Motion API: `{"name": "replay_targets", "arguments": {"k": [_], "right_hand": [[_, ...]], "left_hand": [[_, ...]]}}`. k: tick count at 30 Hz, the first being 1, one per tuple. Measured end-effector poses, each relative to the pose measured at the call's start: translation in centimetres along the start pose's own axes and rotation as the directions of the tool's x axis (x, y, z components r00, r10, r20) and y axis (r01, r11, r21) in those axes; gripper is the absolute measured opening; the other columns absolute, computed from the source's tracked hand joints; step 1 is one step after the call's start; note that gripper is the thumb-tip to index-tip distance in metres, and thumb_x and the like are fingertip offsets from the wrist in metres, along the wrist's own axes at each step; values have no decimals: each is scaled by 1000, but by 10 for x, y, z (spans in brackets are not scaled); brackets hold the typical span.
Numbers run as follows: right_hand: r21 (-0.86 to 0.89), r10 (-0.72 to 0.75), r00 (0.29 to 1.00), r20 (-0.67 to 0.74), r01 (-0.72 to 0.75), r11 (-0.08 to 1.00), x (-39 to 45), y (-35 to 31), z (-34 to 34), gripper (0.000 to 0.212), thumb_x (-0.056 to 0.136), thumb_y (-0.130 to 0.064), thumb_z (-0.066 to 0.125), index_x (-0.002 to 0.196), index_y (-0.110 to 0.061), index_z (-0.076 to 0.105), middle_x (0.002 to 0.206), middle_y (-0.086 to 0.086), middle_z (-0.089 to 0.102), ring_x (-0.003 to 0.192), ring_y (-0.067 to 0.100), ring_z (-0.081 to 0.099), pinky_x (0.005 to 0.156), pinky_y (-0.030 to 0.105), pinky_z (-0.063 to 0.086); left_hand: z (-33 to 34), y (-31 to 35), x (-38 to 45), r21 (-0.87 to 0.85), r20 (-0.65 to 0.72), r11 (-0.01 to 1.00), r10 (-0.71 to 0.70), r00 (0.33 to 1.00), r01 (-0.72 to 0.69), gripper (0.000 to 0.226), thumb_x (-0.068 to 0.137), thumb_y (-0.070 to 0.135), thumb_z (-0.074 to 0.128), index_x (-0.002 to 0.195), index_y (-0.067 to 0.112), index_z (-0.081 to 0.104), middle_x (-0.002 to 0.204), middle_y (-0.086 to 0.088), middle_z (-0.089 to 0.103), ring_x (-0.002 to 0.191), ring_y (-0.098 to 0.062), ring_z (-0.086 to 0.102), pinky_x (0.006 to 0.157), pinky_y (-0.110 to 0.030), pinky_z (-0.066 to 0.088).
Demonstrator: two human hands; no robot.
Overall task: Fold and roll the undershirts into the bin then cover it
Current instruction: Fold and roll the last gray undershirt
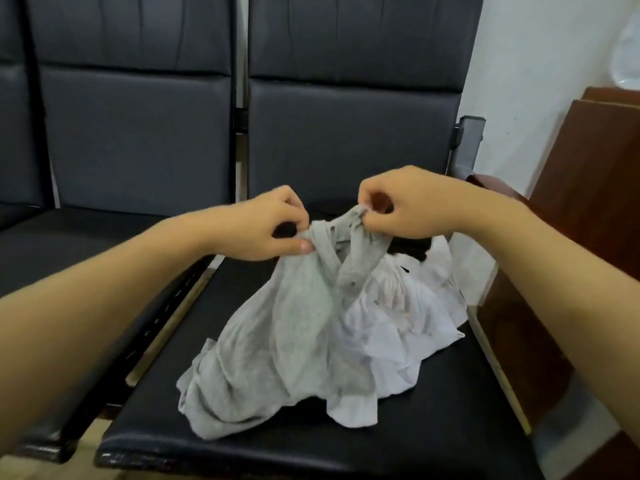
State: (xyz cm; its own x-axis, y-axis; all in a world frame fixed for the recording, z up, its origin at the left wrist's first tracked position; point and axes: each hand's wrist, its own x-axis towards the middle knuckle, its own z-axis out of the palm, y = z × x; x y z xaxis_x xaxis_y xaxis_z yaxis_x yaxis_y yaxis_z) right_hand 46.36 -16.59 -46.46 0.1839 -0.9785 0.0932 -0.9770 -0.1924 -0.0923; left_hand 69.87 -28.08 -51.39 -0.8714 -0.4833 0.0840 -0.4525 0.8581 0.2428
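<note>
Head view shows your left hand point(268, 226) pinching one shoulder strap of the grey undershirt point(277, 337) between thumb and curled fingers, lifted above the black seat point(242, 441). Your right hand point(405, 206) pinches the other strap in the same way, so the grey cloth hangs down between your hands and its lower part lies crumpled on the seat. Just to the right, a white undershirt point(398, 327) lies crumpled on the same seat, touching the grey one.
</note>
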Motion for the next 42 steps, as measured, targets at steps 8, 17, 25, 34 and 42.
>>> {"name": "replay_targets", "arguments": {"k": [8, 17, 25, 34, 42], "right_hand": [[57, 74, 917, -392, -56, 997, 12, 22, -33, 6, 94, -27, 65, 94, -26, 59, 85, -8, 65, 80, 17, 63, 66, 28, 48], [123, 172, 902, -395, -133, 983, 19, 27, -38, 9, 96, -28, 62, 97, -36, 58, 80, -10, 68, 75, 12, 63, 67, 34, 52], [203, 104, 904, -414, -20, 979, 30, 3, -40, 25, 98, -21, 57, 92, -37, 74, 72, -4, 68, 63, 13, 58, 59, 21, 45], [251, 126, 887, -444, -12, 968, 45, -6, -34, 20, 95, -24, 60, 90, -36, 76, 70, -7, 68, 62, 4, 57, 61, 18, 42], [270, 136, 883, -449, -10, 963, 46, -1, -31, 20, 96, -24, 60, 91, -34, 77, 70, -7, 68, 61, 4, 58, 62, 18, 44]], "left_hand": [[-72, -10, -8, -36, -429, 997, -74, 900, 64, 26, 90, 58, 65, 85, 32, 65, 117, 10, 56, 106, -13, 62, 96, -45, 55], [-83, -26, -19, -72, -635, 982, -178, 752, 172, 26, 93, 47, 69, 79, 26, 64, 106, 5, 61, 93, -4, 61, 88, -35, 54], [-63, -10, -6, -125, -440, 990, -112, 891, 62, 36, 86, 45, 77, 107, 34, 50, 130, 8, 45, 124, -13, 50, 98, -34, 49], [-32, 32, 19, -186, -363, 981, -117, 924, 51, 35, 76, 73, 73, 93, 43, 75, 138, 16, 43, 137, -11, 36, 112, -39, 37], [-14, 22, 22, -174, -368, 981, -140, 919, 80, 20, 86, 51, 77, 100, 37, 77, 130, 13, 48, 125, -7, 47, 109, -40, 46]]}}
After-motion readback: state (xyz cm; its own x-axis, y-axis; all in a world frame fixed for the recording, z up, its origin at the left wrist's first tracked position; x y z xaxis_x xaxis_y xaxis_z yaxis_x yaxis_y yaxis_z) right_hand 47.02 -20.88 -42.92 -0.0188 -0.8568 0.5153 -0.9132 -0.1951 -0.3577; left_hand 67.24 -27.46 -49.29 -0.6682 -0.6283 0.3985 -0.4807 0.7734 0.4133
